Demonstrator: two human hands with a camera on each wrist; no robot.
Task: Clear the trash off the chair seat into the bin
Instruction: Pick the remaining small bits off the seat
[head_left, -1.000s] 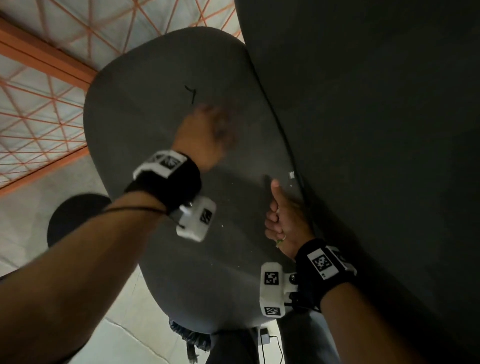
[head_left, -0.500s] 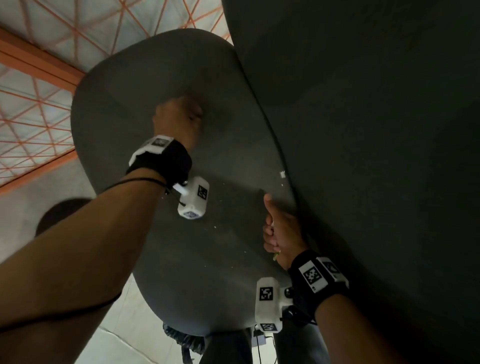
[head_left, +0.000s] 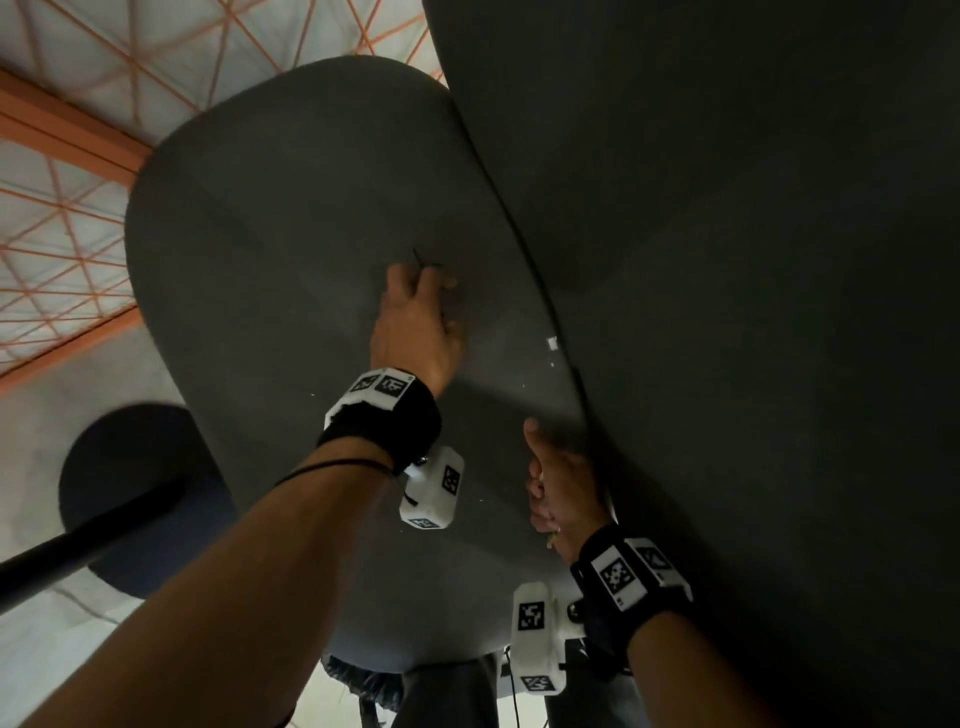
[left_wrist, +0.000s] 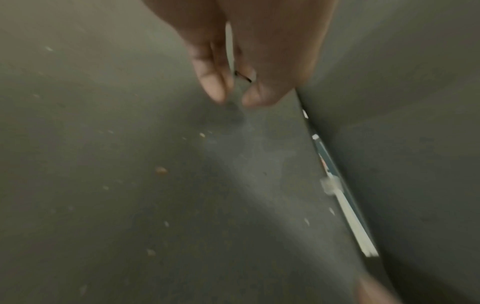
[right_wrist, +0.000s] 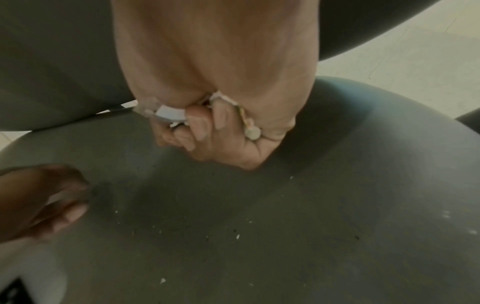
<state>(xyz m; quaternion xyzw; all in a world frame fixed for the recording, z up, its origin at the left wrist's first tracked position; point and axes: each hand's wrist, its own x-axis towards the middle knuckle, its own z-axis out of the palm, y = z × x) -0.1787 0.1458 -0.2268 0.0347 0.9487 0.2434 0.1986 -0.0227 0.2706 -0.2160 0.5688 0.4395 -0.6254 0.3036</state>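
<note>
A grey chair seat (head_left: 270, 260) fills the head view, its backrest (head_left: 727, 312) on the right. My left hand (head_left: 431, 278) sits mid-seat and pinches a thin black wire piece (head_left: 425, 261) between thumb and fingers; the wire piece (left_wrist: 242, 76) shows between the fingertips (left_wrist: 217, 90). My right hand (head_left: 545, 483) is a fist by the backrest gap, thumb up, gripping white paper scraps (right_wrist: 171, 113) and a small round bit (right_wrist: 252, 132). A white scrap (head_left: 551, 343) lies by the gap, and pale crumbs (left_wrist: 161, 170) dot the seat (left_wrist: 103, 185).
A dark round shape (head_left: 130, 493) sits on the floor left of the seat, with a black rod (head_left: 78, 545) crossing it. An orange-patterned floor (head_left: 62, 234) lies beyond. More white bits (left_wrist: 330, 185) sit along the seat-back gap.
The black wire piece lay loose on the seat a second ago; my left hand reached over it and now has it at its fingertips. My right fist stayed beside the backrest.
</note>
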